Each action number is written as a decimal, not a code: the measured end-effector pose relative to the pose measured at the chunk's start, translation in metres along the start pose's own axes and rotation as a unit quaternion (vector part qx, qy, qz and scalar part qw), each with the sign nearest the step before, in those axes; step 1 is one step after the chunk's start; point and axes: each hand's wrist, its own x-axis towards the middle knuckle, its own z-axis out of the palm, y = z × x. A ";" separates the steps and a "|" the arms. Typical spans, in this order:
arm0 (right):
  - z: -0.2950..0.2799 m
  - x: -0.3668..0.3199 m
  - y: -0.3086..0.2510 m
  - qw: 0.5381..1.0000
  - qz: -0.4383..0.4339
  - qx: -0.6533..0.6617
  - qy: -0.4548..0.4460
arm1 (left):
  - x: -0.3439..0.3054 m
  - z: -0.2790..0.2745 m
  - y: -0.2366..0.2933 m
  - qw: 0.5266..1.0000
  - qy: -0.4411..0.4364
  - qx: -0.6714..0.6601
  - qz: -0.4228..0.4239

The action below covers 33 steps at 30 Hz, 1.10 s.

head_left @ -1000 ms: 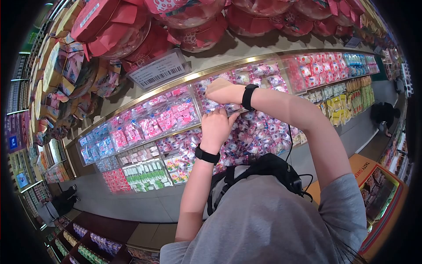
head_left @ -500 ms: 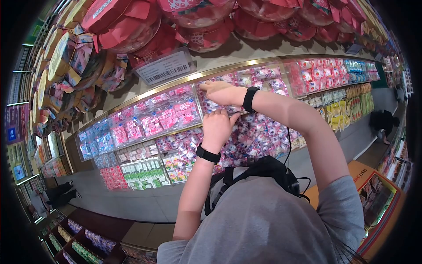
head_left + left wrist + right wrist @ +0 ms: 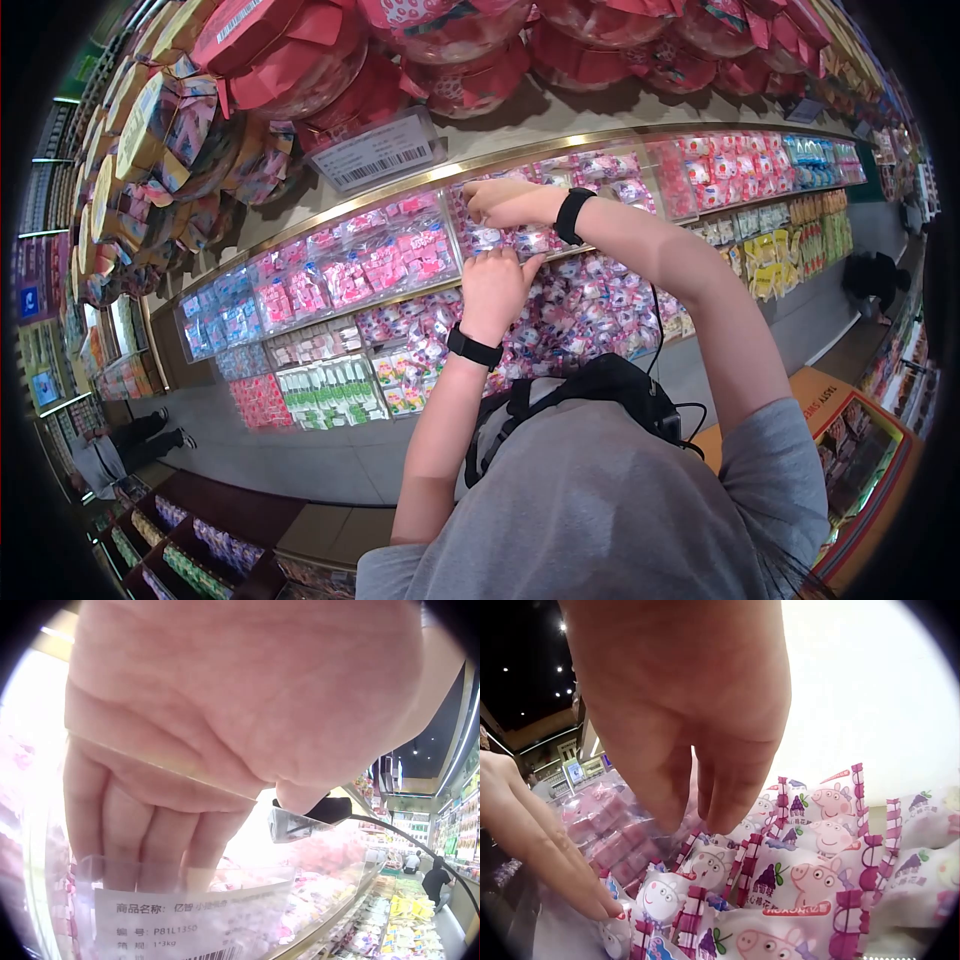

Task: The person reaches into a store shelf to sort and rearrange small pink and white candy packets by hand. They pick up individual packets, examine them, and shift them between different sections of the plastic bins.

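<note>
Head view: below the shelf's [image 3: 575, 112] gold trim sits a clear-sided tray [image 3: 578, 250], sloping toward the person. The left hand [image 3: 495, 298] rests over its near wall, fingers straight and tips inside the tray. The right hand [image 3: 515, 205] is farther in, over the heap, its fingers pointing down. In the right wrist view, thumb and fingers hang close together with a narrow gap between them; their tips overlap the packets, so I cannot tell whether they pinch one. The wrapped sweets lie directly under and just beyond those tips. The pig packet [image 3: 810, 881] lies below and right of them in that view, its long axis running crosswise between two crimped ends. The right hand looks nearer to it; the left hand's fingertips touch the heap's near edge.
</note>
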 end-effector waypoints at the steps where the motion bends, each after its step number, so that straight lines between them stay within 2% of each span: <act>1: -0.003 -0.001 -0.001 0.999 0.034 0.030 0.015 | 0.000 0.000 0.000 1.000 0.001 -0.001 0.001; 3: -0.013 -0.008 0.001 0.998 0.017 0.045 0.036 | -0.001 -0.001 -0.001 1.000 -0.001 -0.003 0.003; 5: -0.023 -0.020 0.001 0.993 0.100 0.041 0.051 | -0.001 -0.003 0.000 1.000 0.000 -0.007 0.006; 7: -0.033 -0.033 -0.004 0.992 0.108 0.024 0.058 | -0.001 -0.006 0.001 1.000 -0.030 -0.004 -0.003; 9: -0.041 -0.043 -0.009 0.982 0.189 -0.020 0.019 | -0.002 -0.010 0.002 0.999 -0.038 -0.012 0.003; 10: -0.034 -0.047 0.004 0.987 0.135 -0.087 0.029 | -0.004 -0.012 0.003 0.999 -0.048 -0.020 0.004; 11: -0.032 -0.053 0.010 0.986 0.139 -0.088 0.030 | -0.007 -0.014 0.004 0.999 -0.048 -0.021 0.008; 13: -0.032 -0.064 0.012 0.993 0.069 -0.099 0.012 | -0.016 -0.018 0.007 0.998 0.035 -0.013 0.059; 14: -0.031 -0.071 0.012 0.992 0.059 -0.109 -0.010 | -0.022 -0.022 0.009 0.998 -0.029 -0.054 0.028; 19: -0.016 -0.082 0.017 0.992 0.061 -0.107 0.004 | -0.038 -0.027 0.020 0.998 -0.034 -0.023 0.037; 22: -0.013 -0.079 0.016 0.986 0.068 -0.151 0.035 | -0.041 -0.026 0.024 0.999 -0.026 -0.009 0.029; 25: -0.010 -0.076 0.020 0.979 0.050 -0.195 0.022 | -0.041 -0.025 0.027 0.999 -0.037 -0.003 0.020; 27: -0.007 -0.072 0.022 0.984 0.049 -0.172 -0.027 | -0.043 -0.024 0.026 0.999 -0.043 -0.015 0.019; 33: -0.015 -0.070 0.013 0.982 0.092 -0.166 -0.017 | -0.054 -0.026 0.024 0.998 -0.047 -0.037 0.014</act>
